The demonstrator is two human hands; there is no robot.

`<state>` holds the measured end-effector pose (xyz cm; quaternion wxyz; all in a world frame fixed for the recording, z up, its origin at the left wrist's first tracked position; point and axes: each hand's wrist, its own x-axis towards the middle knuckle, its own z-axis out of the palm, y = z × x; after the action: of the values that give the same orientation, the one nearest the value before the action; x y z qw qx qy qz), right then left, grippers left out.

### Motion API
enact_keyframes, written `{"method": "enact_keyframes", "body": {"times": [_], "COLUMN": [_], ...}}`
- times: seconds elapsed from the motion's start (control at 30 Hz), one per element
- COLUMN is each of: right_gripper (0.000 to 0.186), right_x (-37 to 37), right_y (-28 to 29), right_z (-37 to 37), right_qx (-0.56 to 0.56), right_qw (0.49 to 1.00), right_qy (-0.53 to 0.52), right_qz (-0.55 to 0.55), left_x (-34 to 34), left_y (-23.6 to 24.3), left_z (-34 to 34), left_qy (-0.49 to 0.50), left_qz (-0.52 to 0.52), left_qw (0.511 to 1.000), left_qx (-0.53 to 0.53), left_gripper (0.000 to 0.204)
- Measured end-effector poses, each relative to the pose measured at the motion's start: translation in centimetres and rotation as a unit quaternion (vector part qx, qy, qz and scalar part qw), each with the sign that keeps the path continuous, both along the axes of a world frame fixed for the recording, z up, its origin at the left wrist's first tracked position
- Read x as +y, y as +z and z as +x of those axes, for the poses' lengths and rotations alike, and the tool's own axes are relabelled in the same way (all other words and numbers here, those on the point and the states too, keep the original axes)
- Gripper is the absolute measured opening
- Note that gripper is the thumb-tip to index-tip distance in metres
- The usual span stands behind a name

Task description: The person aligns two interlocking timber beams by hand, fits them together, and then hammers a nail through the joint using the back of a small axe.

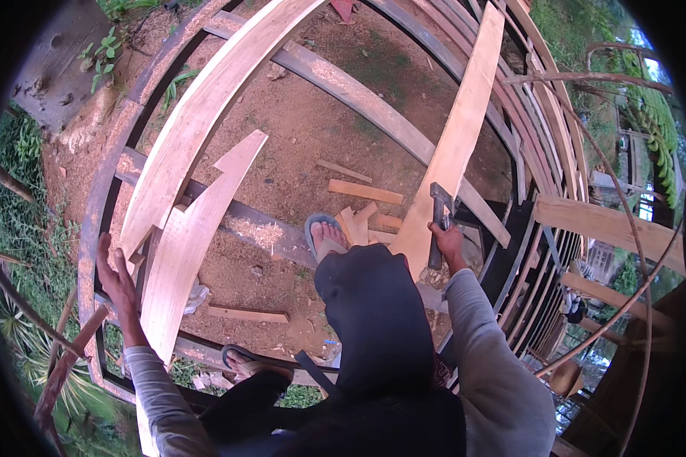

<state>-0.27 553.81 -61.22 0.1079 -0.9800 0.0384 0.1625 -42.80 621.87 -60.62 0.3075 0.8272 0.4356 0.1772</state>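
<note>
My right hand (449,242) is closed around a hammer (437,202) with a dark metal head and a black grip. The hammer is above the lower end of a long pale plank (465,122). To the left, my left hand (117,278) has its fingers stretched out and holds nothing. It is beside the end of a curved pale plank (206,99) and a second board with a notched, pointed tip (198,232). I cannot tell whether the fingers touch the wood.
A dark wooden frame (99,190) with crossbeams (343,84) surrounds me. Offcuts (364,191) and sawdust lie on the brown soil near my sandalled foot (326,234). Stacked long boards (541,114) stand at right. Thin branches (625,175) cross the right side.
</note>
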Motion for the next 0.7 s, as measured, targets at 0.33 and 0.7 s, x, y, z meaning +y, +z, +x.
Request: {"method": "enact_keyframes", "body": {"times": [0.33, 0.7], "right_gripper": [0.072, 0.072], "right_x": [-8.9, -20.2], "right_y": [-17.3, -21.0], "right_z": [-2.0, 5.9], "right_qx": [-0.094, -0.088], "right_qw": [0.994, 0.994], "right_qy": [-0.049, 0.002], "right_qz": [-0.007, 0.062], "left_x": [4.5, 0.9], "left_y": [-12.0, -10.9], "left_z": [-3.4, -1.8], "left_qy": [0.221, 0.155], "left_qz": [0.034, 0.03], "left_qw": [0.972, 0.971], "left_qx": [-0.068, 0.182], "left_gripper": [0.057, 0.072]}}
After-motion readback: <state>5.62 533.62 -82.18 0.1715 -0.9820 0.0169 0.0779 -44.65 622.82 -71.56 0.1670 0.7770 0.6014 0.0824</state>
